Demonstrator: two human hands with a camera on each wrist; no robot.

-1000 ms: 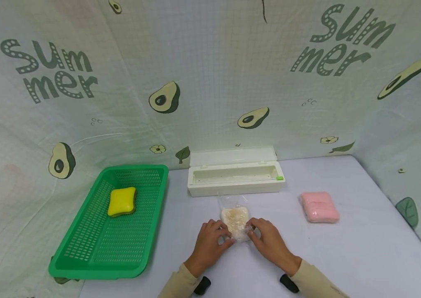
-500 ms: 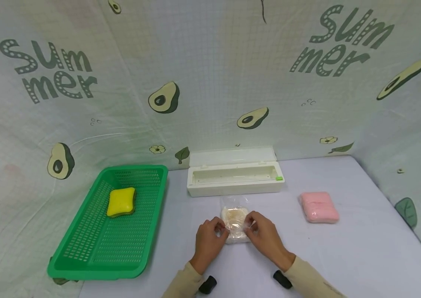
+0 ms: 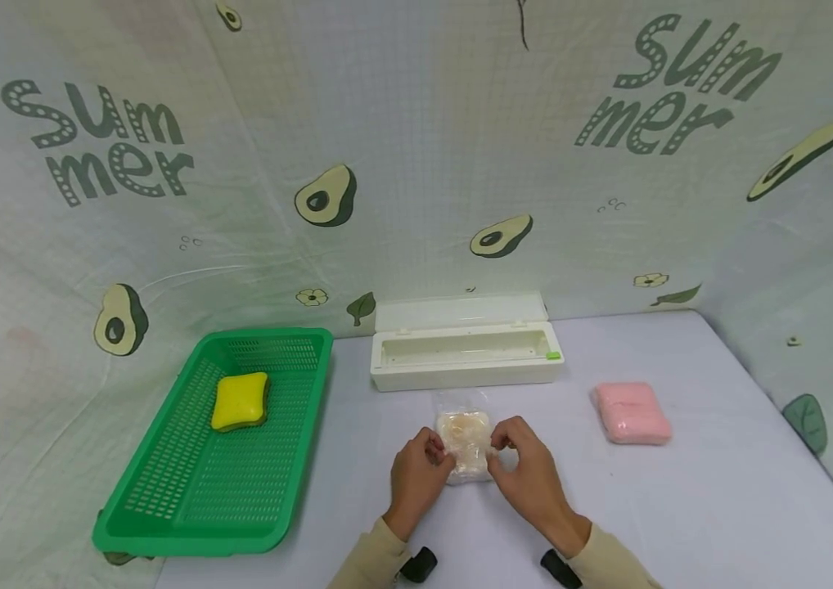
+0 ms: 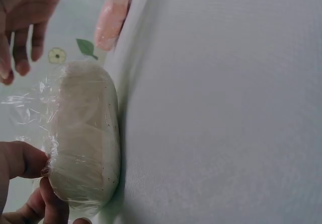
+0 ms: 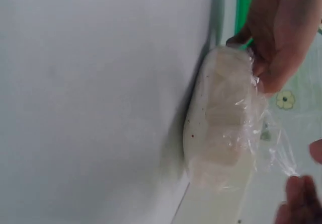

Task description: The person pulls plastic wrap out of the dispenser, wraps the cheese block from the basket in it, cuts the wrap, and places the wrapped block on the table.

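Observation:
A pale, cream-topped sponge [image 3: 466, 432] lies on the table in front of me, covered in clear plastic wrap [image 4: 35, 108]. My left hand [image 3: 416, 478] is at its left side, thumb and finger pinching the wrap at the edge. On the opposite side is my right hand [image 3: 530, 478], its thumb and index finger apart beside the sponge. In the right wrist view, a drawn-out corner of wrap reaches the right fingertips [image 5: 297, 186], while the thumb stands away from them. A loose sheet of wrap extends behind the sponge.
A white wrap dispenser box [image 3: 464, 376] stands behind with its lid raised and a green slider at its right end. To the left, a green basket [image 3: 287, 491] holds a yellow sponge [image 3: 241, 401]. A pink wrapped sponge [image 3: 633, 414] lies on the right.
Both hands have shifted slightly relative to the sponge, folding wrap over its near part. The right thumb and index finger have spread apart, while the left hand keeps its pinch.

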